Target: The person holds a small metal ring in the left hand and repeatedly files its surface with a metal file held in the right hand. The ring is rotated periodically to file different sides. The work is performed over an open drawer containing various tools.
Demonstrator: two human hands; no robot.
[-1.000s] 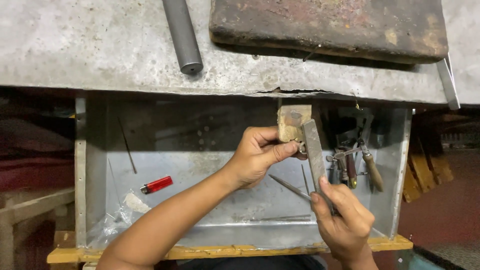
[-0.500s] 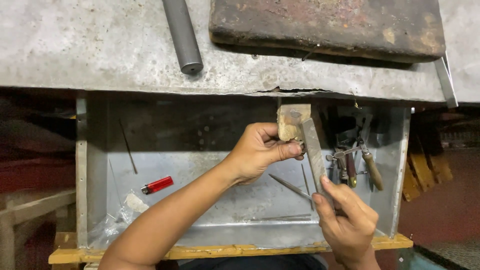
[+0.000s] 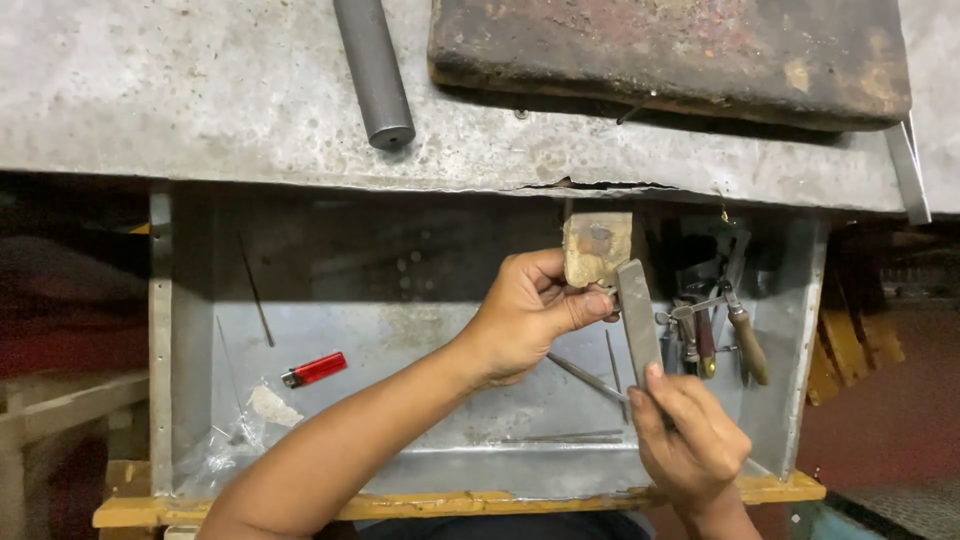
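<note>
Left hand [image 3: 525,320] pinching a small piece against wooden peg [image 3: 597,247], above metal drawer [image 3: 420,400]. Right hand [image 3: 690,440] closed around flat file [image 3: 638,320], just right of peg. Red lighter [image 3: 315,369] lying far left.

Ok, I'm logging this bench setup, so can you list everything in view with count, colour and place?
flat file: 1, grey, held upright over the tray, upper end beside the wooden peg
wooden peg: 1, tan, sticking out under the bench edge
metal tray: 1, grey, under the bench top
lighter: 1, red, on the tray floor, left
plastic bag: 1, clear, tray's near left corner
hand tools: several, metal with brown handles, tray's right side
thin rods: a few, grey, on the tray floor
metal cylinder: 1, dark grey, on the bench top
slab: 1, rusty brown, bench top, right
left hand: at the peg, what it pinches is hidden
right hand: grips the file's lower end
</note>
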